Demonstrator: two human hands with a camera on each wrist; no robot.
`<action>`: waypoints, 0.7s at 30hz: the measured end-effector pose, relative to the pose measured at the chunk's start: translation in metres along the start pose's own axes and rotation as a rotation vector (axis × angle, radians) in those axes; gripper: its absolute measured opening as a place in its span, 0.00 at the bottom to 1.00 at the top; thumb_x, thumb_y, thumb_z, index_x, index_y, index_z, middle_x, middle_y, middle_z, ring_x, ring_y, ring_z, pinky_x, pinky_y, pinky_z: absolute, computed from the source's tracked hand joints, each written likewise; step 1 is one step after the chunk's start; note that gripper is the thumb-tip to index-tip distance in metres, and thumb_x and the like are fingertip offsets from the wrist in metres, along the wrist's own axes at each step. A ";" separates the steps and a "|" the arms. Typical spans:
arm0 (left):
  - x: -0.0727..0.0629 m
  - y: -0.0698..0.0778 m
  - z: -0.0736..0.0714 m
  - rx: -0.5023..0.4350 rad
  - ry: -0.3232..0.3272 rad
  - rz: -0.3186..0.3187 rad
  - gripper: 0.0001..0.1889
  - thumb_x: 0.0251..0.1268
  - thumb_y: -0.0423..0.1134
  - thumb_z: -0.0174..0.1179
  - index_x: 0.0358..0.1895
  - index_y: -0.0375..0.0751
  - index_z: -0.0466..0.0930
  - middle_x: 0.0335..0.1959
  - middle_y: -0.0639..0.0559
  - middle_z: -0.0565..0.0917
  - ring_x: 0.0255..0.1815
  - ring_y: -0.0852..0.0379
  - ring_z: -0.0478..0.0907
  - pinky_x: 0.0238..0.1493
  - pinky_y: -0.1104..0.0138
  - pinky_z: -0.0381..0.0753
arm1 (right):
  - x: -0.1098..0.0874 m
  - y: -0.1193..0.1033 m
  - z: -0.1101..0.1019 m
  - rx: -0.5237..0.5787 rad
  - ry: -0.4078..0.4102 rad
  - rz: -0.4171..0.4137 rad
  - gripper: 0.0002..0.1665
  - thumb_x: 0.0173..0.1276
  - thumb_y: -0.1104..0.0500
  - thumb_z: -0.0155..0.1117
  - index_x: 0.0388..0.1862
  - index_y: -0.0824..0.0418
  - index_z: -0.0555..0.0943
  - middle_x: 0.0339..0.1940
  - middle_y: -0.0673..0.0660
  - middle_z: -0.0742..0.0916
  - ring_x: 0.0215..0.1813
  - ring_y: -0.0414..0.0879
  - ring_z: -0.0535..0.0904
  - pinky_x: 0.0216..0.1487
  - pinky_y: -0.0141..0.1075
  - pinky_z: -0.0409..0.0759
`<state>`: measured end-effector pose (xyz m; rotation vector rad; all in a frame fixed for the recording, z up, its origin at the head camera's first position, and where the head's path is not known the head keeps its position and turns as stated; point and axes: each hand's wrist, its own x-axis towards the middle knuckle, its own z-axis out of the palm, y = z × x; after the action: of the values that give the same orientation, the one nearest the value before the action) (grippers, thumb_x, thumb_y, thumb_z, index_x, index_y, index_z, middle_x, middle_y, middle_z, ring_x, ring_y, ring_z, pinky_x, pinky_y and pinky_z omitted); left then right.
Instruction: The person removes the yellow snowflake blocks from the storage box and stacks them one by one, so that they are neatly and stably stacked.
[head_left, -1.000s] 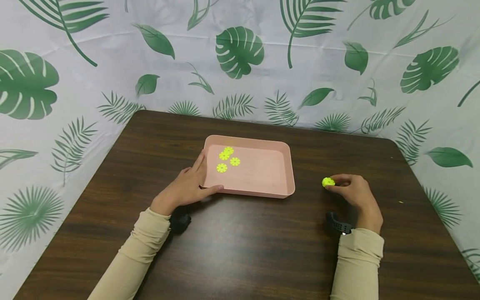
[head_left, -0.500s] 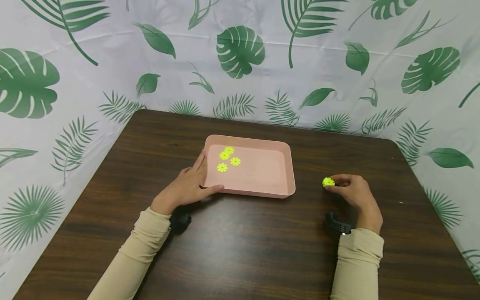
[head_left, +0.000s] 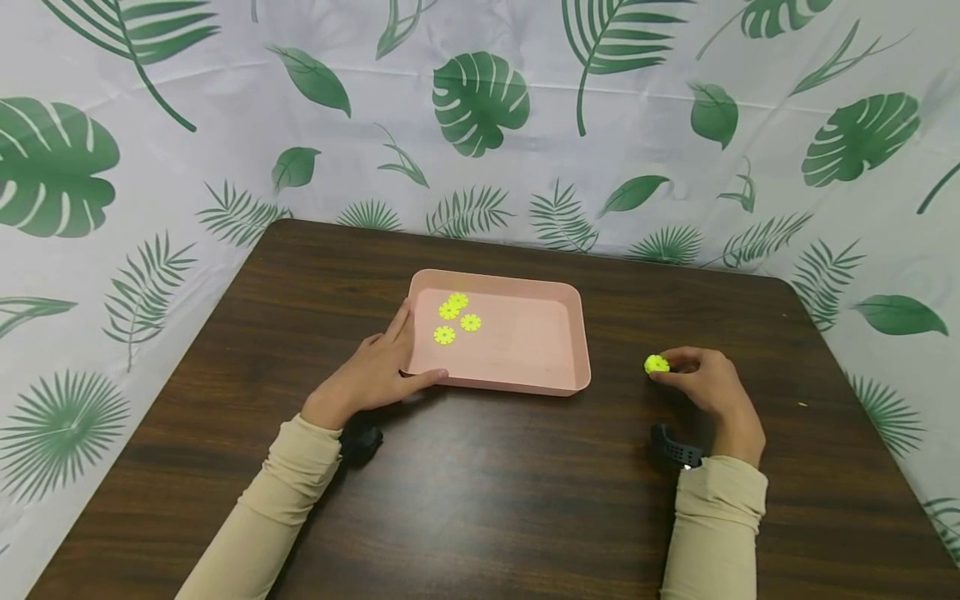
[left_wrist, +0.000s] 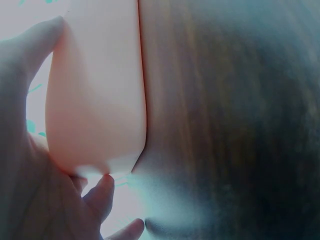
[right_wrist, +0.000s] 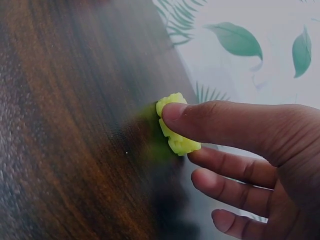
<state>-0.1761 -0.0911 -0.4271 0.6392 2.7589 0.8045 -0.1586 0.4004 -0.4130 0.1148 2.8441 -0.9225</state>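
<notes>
Likely light and stiff, the yellow pieces (head_left: 656,364) suit edge holds; the right hand (head_left: 708,385) pinches them; the left hand (head_left: 373,372) rests, fingers extended, against the pink tray (head_left: 525,342).

1. Soft indoor light falls on a dark wooden table (head_left: 480,508), with pale glare pooling near its middle in the head view; shadow darkens the wood beneath the right hand (head_left: 708,383).
2. Haze and a bluish cast wash the left wrist view, the left hand (left_wrist: 32,167) dim against blown-out white, the wood grain blurred.
3. Yellow plastic (right_wrist: 179,145) throws a greenish reflection in the right wrist view, the leafy backdrop (right_wrist: 275,55) overexposed.
</notes>
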 end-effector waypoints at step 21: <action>-0.001 0.002 -0.003 0.008 -0.009 -0.005 0.59 0.69 0.71 0.54 0.84 0.34 0.35 0.86 0.40 0.32 0.84 0.42 0.49 0.73 0.35 0.55 | 0.001 0.000 -0.002 -0.024 -0.015 -0.019 0.32 0.73 0.50 0.70 0.63 0.74 0.78 0.55 0.73 0.82 0.52 0.64 0.79 0.54 0.59 0.78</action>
<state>-0.1754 -0.0907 -0.4236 0.6357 2.7564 0.7878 -0.1598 0.4014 -0.4119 0.0784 2.8465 -0.8883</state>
